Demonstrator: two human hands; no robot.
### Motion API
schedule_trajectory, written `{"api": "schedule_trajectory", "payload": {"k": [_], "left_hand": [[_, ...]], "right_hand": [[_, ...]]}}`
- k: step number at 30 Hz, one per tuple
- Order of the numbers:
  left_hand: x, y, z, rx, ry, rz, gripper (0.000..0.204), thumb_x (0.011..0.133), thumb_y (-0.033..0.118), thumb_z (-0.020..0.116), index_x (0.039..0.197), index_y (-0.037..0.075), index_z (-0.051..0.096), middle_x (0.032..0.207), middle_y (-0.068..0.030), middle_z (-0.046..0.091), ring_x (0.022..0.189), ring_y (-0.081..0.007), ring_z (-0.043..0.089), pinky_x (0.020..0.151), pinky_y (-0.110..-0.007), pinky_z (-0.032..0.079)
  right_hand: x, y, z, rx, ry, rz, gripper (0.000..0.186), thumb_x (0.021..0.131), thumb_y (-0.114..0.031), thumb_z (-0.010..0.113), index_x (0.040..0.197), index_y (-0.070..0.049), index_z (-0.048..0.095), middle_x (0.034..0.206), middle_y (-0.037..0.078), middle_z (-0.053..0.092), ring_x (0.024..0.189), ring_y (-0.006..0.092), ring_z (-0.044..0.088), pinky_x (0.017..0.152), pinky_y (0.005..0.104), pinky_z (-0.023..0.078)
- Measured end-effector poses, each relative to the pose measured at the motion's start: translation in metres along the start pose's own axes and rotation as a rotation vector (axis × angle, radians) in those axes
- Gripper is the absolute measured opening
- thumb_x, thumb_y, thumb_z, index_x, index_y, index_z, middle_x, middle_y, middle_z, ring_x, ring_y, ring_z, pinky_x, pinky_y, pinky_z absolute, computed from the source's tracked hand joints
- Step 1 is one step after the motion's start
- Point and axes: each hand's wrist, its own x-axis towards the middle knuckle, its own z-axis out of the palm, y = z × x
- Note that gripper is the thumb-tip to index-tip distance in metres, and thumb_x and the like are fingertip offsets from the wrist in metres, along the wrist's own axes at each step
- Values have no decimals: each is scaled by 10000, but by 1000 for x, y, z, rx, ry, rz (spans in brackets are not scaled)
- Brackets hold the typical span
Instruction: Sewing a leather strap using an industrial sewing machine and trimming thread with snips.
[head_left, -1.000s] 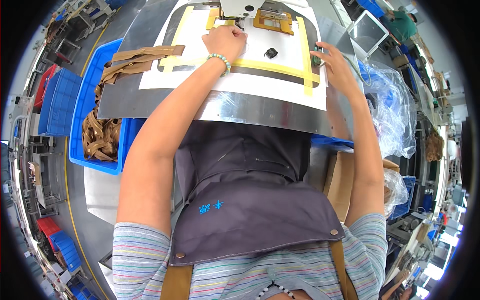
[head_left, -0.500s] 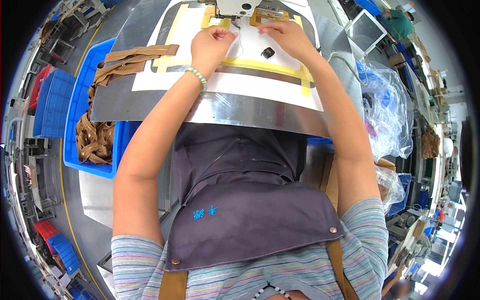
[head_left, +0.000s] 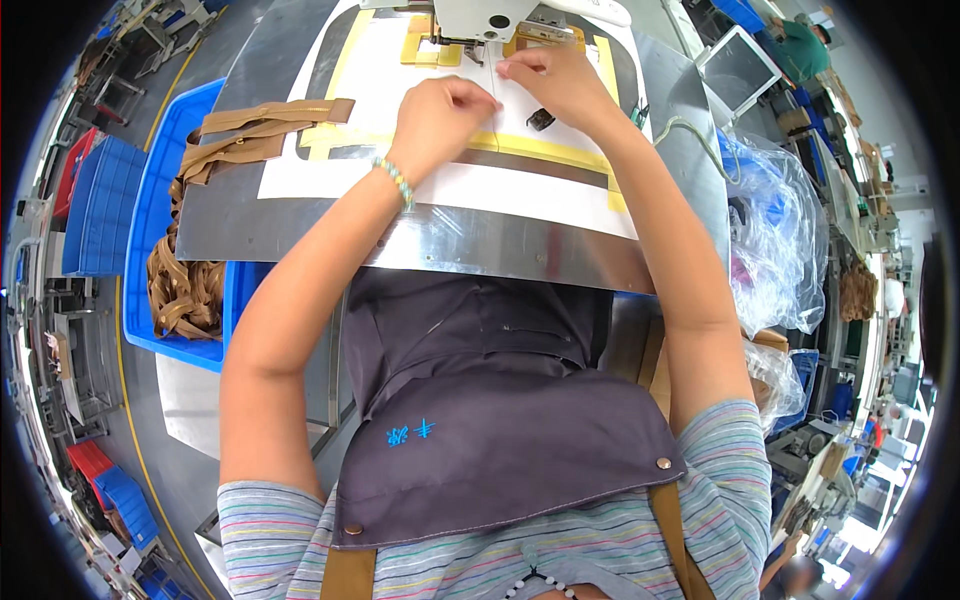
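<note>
White-painted sewing-machine head (head_left: 488, 18), one, above a taped work area. Fine thread (head_left: 496, 126), one length, running out in front of the sewing-machine head, past the fingertips of both hands. Left hand (head_left: 440, 118): in front of the head, slightly left; thumb and fingers drawn together beside the thread; beaded bracelet (head_left: 396, 182) at wrist. Right hand (head_left: 560, 82): nearer the head, to its right; thumb and forefinger brought together by the same thread. Hands apart from each other; whether clamped on the thread, cannot tell. White sheet (head_left: 350, 183) with yellow tape, beneath and in front of the head. Yellow plate (head_left: 410, 46), left of the head. Small black object (head_left: 540, 120), front right of the head. Brown fabric strips (head_left: 262, 118), well left of the head, trailing into a blue plastic bin (head_left: 140, 265).
</note>
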Motion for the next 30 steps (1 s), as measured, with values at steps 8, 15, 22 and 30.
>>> {"api": "schedule_trajectory", "payload": {"k": [8,15,22,30], "left_hand": [[-33,27,3,58,-27,454,136,856,104,756,973,34,761,983,-74,727,973,-217,667,859,-330,518],[-23,44,-1,277,108,965,259,788,28,777,1039,68,725,1058,-84,695,1034,-283,648,868,-385,533],[-36,31,-24,298,-15,905,111,791,-6,771,883,30,720,895,-91,685,884,-262,657,770,-350,532],[-51,31,-52,288,-41,702,58,846,5,737,899,27,727,840,-50,683,745,-149,616,650,-270,468]], "right_hand": [[-52,-24,-28,184,76,-29,225,894,-239,681,942,-35,761,781,64,743,733,152,688,678,292,510],[-111,-30,-66,276,-143,-62,163,878,-143,669,919,1,734,732,90,724,662,185,683,678,301,526],[-135,9,-102,43,-242,-69,181,891,-162,669,933,2,730,848,118,741,738,234,690,700,324,525],[-85,79,-59,-335,294,-39,307,944,-229,612,1141,-2,673,996,142,705,831,250,656,761,352,512]]}}
